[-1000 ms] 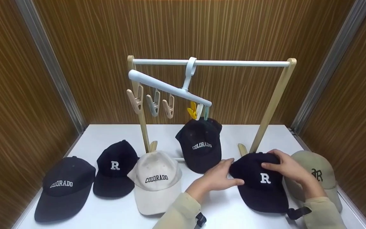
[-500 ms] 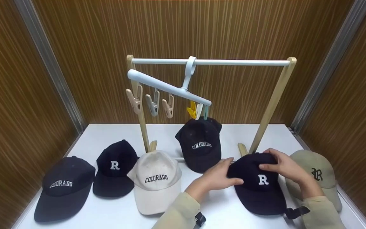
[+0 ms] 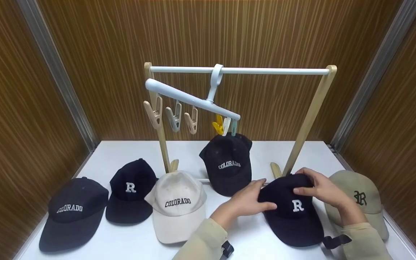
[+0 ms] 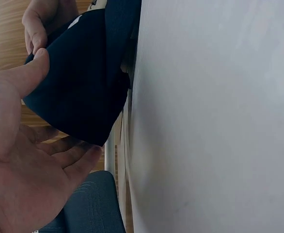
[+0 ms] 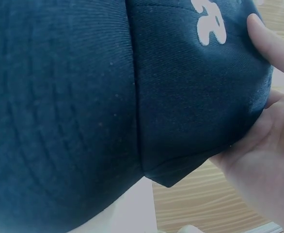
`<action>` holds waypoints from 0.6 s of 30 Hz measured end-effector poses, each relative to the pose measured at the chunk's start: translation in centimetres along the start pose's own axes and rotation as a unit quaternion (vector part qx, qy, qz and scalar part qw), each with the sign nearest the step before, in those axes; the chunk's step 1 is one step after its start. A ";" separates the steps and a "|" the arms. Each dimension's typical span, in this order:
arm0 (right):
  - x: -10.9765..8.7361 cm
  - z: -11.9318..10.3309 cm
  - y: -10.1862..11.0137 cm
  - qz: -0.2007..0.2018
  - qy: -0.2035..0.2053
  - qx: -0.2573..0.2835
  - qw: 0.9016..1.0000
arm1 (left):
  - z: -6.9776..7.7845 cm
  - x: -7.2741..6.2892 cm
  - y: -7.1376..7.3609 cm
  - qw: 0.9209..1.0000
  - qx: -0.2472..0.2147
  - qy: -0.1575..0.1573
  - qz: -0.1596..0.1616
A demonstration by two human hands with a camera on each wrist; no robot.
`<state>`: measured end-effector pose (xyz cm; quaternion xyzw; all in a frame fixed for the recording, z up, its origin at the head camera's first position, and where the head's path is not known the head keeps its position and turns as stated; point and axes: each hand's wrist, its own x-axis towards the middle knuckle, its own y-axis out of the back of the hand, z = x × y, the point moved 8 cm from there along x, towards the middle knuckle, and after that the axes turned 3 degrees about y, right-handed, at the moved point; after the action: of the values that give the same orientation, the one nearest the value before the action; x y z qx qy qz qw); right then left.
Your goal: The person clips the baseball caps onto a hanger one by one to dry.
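A navy baseball cap (image 3: 280, 193) with a white R faces the front at the right, under the rack's right post. My left hand (image 3: 247, 200) holds its left side, thumb in front and fingers behind; in the left wrist view the same hand (image 4: 40, 160) wraps the cap's edge (image 4: 79, 77). My right hand (image 3: 323, 187) grips the top right of the crown, its thumb above the R. The right wrist view has the cap's brim (image 5: 59, 107) close up, with the right hand (image 5: 268, 150) round the crown. The right fingers are mostly hidden behind the cap.
Behind stands a rack (image 3: 276, 71) with a white hanger (image 3: 190, 100) bearing several clothespins (image 3: 173, 117). Other caps lie around: a black COLORADO cap (image 3: 228, 159), a cream cap (image 3: 179, 206), an olive cap (image 3: 359, 195), a navy R cap (image 3: 130, 191) and a dark COLORADO cap (image 3: 72, 213).
The navy cap has shifted a little left, its brim swinging left and slightly toward the front. My right hand has moved slightly left with it; the left hand has stayed nearly still.
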<state>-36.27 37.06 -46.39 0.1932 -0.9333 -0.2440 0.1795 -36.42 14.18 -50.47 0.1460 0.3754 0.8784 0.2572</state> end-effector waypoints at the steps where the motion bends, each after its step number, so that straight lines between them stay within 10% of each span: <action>1: 0.0 -0.2 -0.1 -0.002 0.003 0.000 1.000 | 0.0 0.0 0.0 1.000 0.000 -0.001 0.000; 18: 0.5 -2.1 -1.4 -0.015 0.023 0.011 1.000 | 0.4 0.0 0.1 0.999 -0.027 -0.024 -0.004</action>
<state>-35.43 34.93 -45.30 0.2150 -0.9283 -0.2320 0.1955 -36.25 14.36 -50.13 0.1591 0.3455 0.8835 0.2734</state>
